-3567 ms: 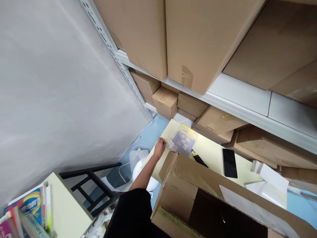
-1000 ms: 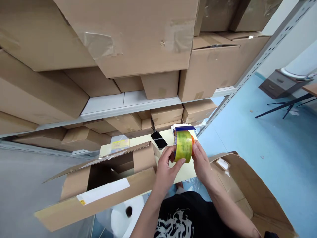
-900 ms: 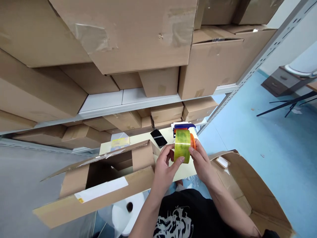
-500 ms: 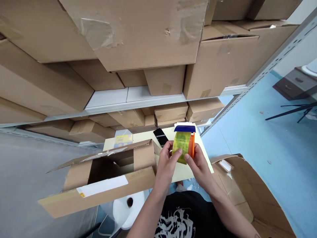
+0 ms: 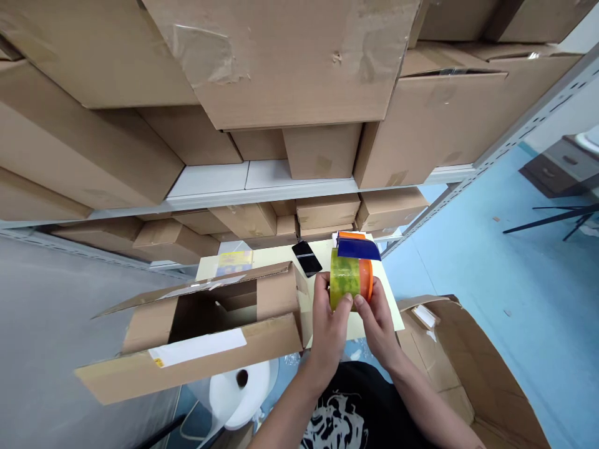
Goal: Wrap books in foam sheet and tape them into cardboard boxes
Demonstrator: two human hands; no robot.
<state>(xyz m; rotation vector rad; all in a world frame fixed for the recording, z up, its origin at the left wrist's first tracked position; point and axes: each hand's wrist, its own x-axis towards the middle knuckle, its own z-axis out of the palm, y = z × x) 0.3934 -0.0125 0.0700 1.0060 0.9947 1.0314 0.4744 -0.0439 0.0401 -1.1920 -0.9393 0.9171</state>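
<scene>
Both hands hold a tape dispenser with a dark blue guard (image 5: 359, 249) and an orange side (image 5: 367, 279). A roll of yellow-green tape (image 5: 345, 274) sits in it. My left hand (image 5: 329, 315) grips the left side of the roll, thumb on its lower front. My right hand (image 5: 378, 321) grips the orange side, thumb near the lower edge. The dispenser is above a pale yellow table (image 5: 276, 254). A black phone (image 5: 307, 258) lies on the table, left of the dispenser. An open cardboard box (image 5: 276, 300) stands to the left of my left hand.
Shelves (image 5: 262, 197) ahead carry many cardboard boxes. A large open carton (image 5: 486, 355) stands on the floor at the right. A white roll (image 5: 236, 396) is below the open box. A yellow-labelled packet (image 5: 234, 259) lies at the table's back left.
The dispenser has turned in my hands, showing its orange side and the roll more fully. The blue guard now tilts down to the right. The view has shifted slightly.
</scene>
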